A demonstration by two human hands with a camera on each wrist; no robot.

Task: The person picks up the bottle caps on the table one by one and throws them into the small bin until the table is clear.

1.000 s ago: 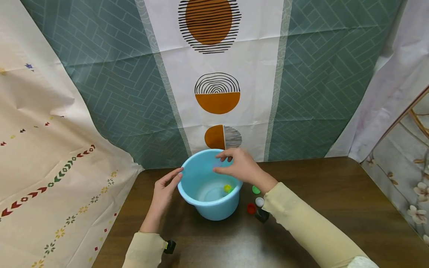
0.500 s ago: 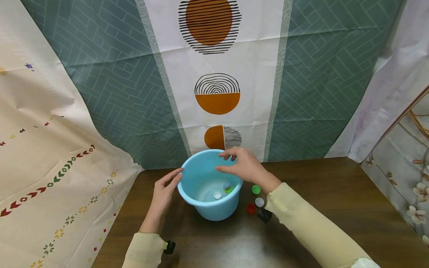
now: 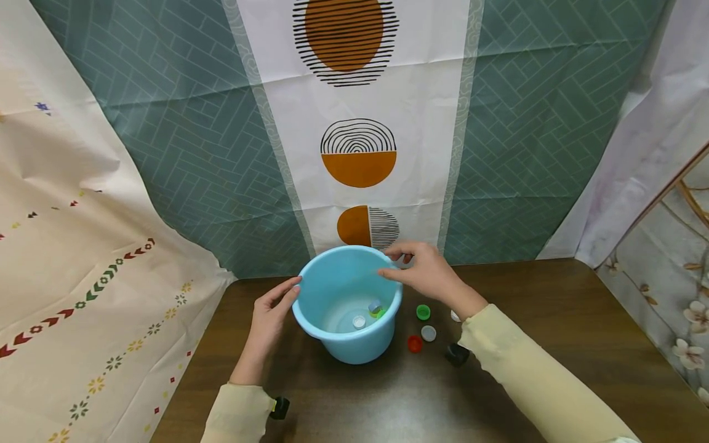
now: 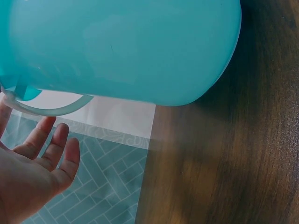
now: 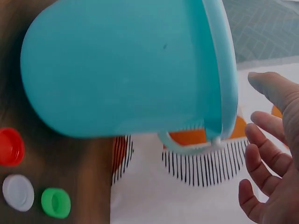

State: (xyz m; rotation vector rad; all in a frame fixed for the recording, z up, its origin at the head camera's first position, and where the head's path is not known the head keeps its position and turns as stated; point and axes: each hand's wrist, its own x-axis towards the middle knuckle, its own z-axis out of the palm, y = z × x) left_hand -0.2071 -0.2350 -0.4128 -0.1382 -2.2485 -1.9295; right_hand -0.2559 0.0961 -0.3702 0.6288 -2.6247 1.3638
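A light-blue plastic bucket (image 3: 354,351) stands upright on the table. At its left rim my left hand (image 3: 271,311) holds the edge between thumb and forefinger; in the left wrist view the other fingers (image 4: 55,144) spread loosely below the handle (image 4: 60,110). On the bucket's floor lie a white bottle cap (image 3: 359,322), a yellow-green cap (image 3: 380,313) and a bluish one (image 3: 374,306). My right hand (image 3: 423,271) hovers at the right rim, thumb and fingers apart, holding nothing. In the right wrist view it is clear of the rim (image 5: 226,70).
Right of the bucket lie a green cap (image 3: 423,312), a white cap (image 3: 428,333) and a red cap (image 3: 415,344). Another white cap (image 3: 455,316) shows partly beside my right forearm. A patterned cloth (image 3: 515,154) hangs behind the brown table (image 3: 554,320).
A white cap and a bluish cap have come into view on the bucket's floor. My right hand has moved right from over the bucket to its rim. My left hand stays put.
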